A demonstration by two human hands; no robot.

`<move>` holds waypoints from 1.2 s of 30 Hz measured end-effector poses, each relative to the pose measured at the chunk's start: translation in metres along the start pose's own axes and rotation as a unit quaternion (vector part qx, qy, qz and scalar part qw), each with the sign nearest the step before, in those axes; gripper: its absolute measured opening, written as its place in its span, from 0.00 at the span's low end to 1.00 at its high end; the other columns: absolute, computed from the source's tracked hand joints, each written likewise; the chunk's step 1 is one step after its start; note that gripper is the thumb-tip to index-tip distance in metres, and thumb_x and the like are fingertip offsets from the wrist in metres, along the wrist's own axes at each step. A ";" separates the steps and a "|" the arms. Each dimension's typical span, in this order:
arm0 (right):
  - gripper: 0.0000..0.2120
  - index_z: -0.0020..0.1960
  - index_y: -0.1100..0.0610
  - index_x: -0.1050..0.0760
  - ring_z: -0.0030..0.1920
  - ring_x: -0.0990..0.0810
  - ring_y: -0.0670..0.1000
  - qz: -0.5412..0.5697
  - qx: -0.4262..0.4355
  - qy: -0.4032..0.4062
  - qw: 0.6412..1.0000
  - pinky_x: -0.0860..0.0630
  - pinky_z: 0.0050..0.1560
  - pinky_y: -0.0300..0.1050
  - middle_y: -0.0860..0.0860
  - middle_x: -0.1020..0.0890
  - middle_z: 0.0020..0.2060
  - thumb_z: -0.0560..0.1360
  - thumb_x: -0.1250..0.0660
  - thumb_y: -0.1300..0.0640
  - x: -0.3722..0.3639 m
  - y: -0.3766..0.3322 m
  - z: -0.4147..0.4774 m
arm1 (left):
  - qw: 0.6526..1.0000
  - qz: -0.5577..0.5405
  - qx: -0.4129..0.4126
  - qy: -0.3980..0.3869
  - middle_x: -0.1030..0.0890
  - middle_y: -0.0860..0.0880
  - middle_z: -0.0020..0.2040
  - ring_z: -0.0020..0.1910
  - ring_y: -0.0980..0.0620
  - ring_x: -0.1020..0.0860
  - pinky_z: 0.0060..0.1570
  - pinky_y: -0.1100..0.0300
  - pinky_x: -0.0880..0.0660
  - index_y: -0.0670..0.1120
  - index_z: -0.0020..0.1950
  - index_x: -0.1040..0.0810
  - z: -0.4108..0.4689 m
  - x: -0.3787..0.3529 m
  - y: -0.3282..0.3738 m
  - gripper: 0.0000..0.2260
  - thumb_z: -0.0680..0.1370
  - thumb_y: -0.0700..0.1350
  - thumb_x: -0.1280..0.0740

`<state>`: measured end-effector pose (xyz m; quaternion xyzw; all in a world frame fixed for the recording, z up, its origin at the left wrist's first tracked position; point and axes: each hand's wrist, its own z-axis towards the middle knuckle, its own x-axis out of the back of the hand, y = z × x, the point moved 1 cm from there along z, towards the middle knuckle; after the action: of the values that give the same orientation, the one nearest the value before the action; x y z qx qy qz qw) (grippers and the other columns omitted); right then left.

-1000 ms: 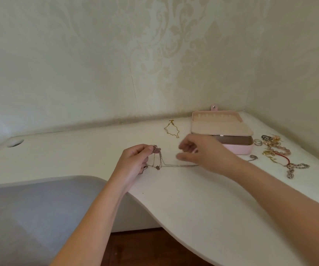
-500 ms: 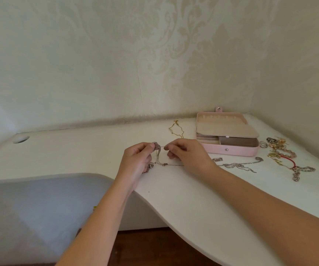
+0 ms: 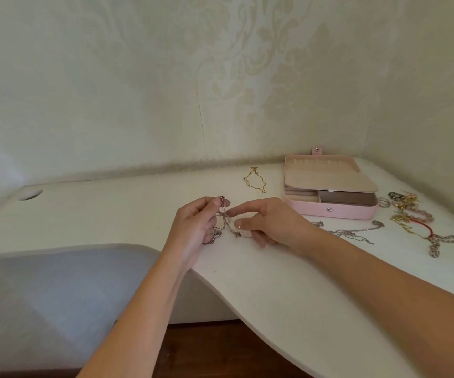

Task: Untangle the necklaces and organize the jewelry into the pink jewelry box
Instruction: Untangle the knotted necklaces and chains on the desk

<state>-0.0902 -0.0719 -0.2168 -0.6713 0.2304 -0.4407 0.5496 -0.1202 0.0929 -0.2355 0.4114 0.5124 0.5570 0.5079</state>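
Note:
My left hand pinches a tangle of thin silver necklaces just above the white desk, chains hanging down past a small pendant. My right hand is beside it, forefinger stretched toward the chains, thumb below, lower fingers curled near a chain end; whether it grips a chain is unclear. The pink jewelry box stands behind my right hand, its lid half slid back over beige compartments. A gold necklace lies left of the box. A silver necklace lies in front of the box.
A heap of rings, beaded bracelets and a red cord lies right of the box near the side wall. Walls close the desk's back and right. A cable hole sits far left. The desk's curved front edge runs below my arms.
My right hand drew in from near the box to the tangle, then spread its forefinger and thumb at the chains. The left hand kept its hold. The view drifted slightly.

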 end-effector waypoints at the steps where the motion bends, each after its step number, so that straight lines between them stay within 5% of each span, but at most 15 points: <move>1: 0.09 0.52 0.47 0.19 0.23 0.39 0.47 -0.012 -0.001 -0.012 1.000 0.41 0.29 0.39 0.50 0.28 0.19 0.74 0.30 0.57 0.000 -0.001 -0.001 | 1.000 -0.001 -0.002 -0.002 0.42 0.54 0.24 0.24 0.56 0.47 0.24 0.65 0.48 0.45 0.44 0.19 0.000 0.000 0.000 0.10 0.81 0.44 0.38; 5: 0.08 0.48 0.43 0.20 0.22 0.38 0.45 -0.029 0.005 -0.032 0.999 0.40 0.29 0.37 0.51 0.29 0.19 0.71 0.26 0.54 -0.001 -0.004 -0.003 | 1.000 0.007 -0.017 -0.014 0.43 0.53 0.24 0.24 0.55 0.47 0.24 0.64 0.48 0.46 0.43 0.18 -0.002 -0.001 0.001 0.10 0.80 0.44 0.37; 12: 0.02 0.42 0.57 0.17 0.21 0.35 0.44 0.006 0.028 -0.006 1.000 0.36 0.25 0.32 0.49 0.26 0.21 0.70 0.25 0.60 -0.005 0.002 -0.002 | 0.999 0.021 -0.025 -0.022 0.43 0.53 0.24 0.24 0.55 0.47 0.26 0.63 0.49 0.46 0.43 0.17 -0.005 -0.002 0.003 0.10 0.80 0.44 0.37; 17: 0.04 0.39 0.54 0.18 0.34 0.25 0.42 0.036 0.044 0.009 0.998 0.30 0.39 0.29 0.47 0.19 0.34 0.71 0.27 0.61 -0.002 0.007 0.000 | 1.000 0.006 -0.016 -0.013 0.43 0.53 0.25 0.26 0.53 0.48 0.25 0.64 0.49 0.48 0.41 0.17 -0.004 -0.002 0.004 0.12 0.80 0.44 0.37; 20: 0.02 0.41 0.57 0.19 0.28 0.28 0.37 0.047 0.034 0.005 0.998 0.35 0.32 0.25 0.44 0.20 0.32 0.72 0.28 0.62 0.000 0.002 -0.004 | 1.000 -0.001 -0.012 -0.007 0.43 0.53 0.25 0.28 0.51 0.50 0.25 0.63 0.50 0.48 0.41 0.18 -0.004 -0.003 0.004 0.12 0.80 0.45 0.38; 28: 0.13 0.36 0.59 0.35 0.19 0.30 0.38 0.105 0.047 -0.015 0.993 0.34 0.23 0.29 0.63 0.19 0.48 0.76 0.37 0.70 -0.002 -0.013 -0.015 | 1.000 0.011 -0.012 -0.019 0.43 0.54 0.25 0.26 0.54 0.49 0.24 0.65 0.49 0.48 0.41 0.18 -0.004 -0.002 0.004 0.11 0.80 0.45 0.38; 33: 0.08 0.39 0.56 0.28 0.20 0.42 0.43 0.108 0.028 0.000 0.994 0.44 0.22 0.33 0.55 0.18 0.34 0.76 0.33 0.63 0.000 -0.001 -0.005 | 1.000 0.002 -0.009 -0.018 0.43 0.54 0.25 0.27 0.54 0.49 0.25 0.64 0.50 0.48 0.42 0.18 -0.004 -0.001 0.004 0.11 0.80 0.45 0.38; 36: 0.07 0.41 0.55 0.27 0.22 0.42 0.44 0.109 0.022 0.041 0.993 0.46 0.23 0.35 0.47 0.32 0.24 0.74 0.29 0.59 0.002 0.004 -0.001 | 1.000 -0.005 -0.007 -0.016 0.43 0.54 0.25 0.25 0.56 0.48 0.25 0.64 0.50 0.47 0.42 0.18 -0.005 -0.001 0.005 0.11 0.80 0.45 0.38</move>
<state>-0.0895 -0.0748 -0.2200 -0.6110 0.3149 -0.4102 0.5994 -0.1256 0.0912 -0.2314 0.4142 0.5022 0.5513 0.5218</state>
